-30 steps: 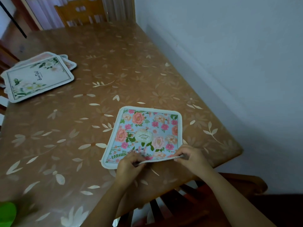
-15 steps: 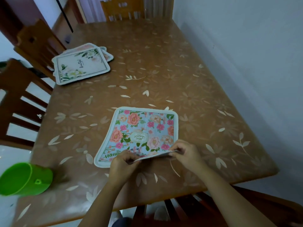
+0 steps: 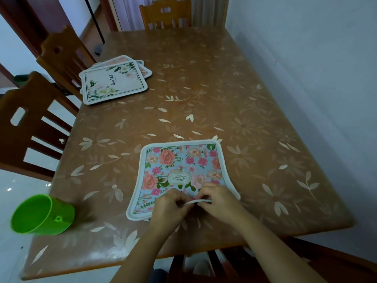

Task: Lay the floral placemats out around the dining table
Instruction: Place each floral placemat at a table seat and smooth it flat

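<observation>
Here, blue rose-print placemat [image 3: 179, 172], white border, near edge lifted by fingers [image 3: 184, 198]

The blue rose-print placemat [image 3: 179, 160] at the dining table's [image 3: 204, 88] near edge reads "GARDEN" on its oval medallion; the white placemat [image 3: 114, 84] by the table's left edge reads "Beautiful".

Home dining room: table [image 3: 204, 88], wooden chairs [image 3: 165, 14].

We lose the rose placemat [image 3: 179, 166] near edge under left hand [image 3: 169, 205], right hand [image 3: 219, 201], lower mats [image 3: 146, 71] mostly covered, green cup [image 3: 42, 215] blurred.
</observation>
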`<state>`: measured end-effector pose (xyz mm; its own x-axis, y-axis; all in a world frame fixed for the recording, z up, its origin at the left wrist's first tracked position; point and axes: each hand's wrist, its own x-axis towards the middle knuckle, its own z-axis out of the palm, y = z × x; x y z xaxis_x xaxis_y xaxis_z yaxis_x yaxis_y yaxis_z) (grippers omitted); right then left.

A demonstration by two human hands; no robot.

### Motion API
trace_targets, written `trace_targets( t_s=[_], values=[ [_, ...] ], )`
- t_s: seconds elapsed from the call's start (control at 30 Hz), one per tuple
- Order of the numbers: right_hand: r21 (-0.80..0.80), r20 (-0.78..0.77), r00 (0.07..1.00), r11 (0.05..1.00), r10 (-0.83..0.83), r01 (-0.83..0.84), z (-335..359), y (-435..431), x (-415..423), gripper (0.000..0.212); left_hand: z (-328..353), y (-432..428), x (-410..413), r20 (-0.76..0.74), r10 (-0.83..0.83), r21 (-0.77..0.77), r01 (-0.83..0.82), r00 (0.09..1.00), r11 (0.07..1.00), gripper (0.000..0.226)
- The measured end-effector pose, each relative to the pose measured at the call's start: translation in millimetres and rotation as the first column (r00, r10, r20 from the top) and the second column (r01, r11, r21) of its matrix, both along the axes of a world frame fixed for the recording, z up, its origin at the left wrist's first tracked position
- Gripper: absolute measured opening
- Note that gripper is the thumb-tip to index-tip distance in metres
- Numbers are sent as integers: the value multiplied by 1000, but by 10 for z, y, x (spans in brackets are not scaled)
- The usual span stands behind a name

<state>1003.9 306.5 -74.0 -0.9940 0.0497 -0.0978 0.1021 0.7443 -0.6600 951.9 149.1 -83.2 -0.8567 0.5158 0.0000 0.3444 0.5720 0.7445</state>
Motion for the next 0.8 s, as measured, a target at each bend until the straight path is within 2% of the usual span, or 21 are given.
trace_targets(
  t_s=[0.13,0.3,0.43,0.63,0.8],
  values=[
    [-38,8,997,996,-80,81,-9,197,106,8,30,20,-4,-1,-103,-26,103,995,994,7],
    [-107,5,972,966,-237,236,29,514,233,13,71,-124,-19,-20,-204,-13,204,979,979,13],
    [-135,4,953,945,-301,299,90,662,290,14,110,-215,8,-2,-216,31,216,976,976,13],
    [-49,-20,969,968,-246,245,148,508,302,11,131,-158,19,34,-33,203,26,999,979,17],
    [-115,-49,990,986,-131,124,144,92,264,6,179,26,56,-6,-132,229,130,991,965,19]
  ],
)
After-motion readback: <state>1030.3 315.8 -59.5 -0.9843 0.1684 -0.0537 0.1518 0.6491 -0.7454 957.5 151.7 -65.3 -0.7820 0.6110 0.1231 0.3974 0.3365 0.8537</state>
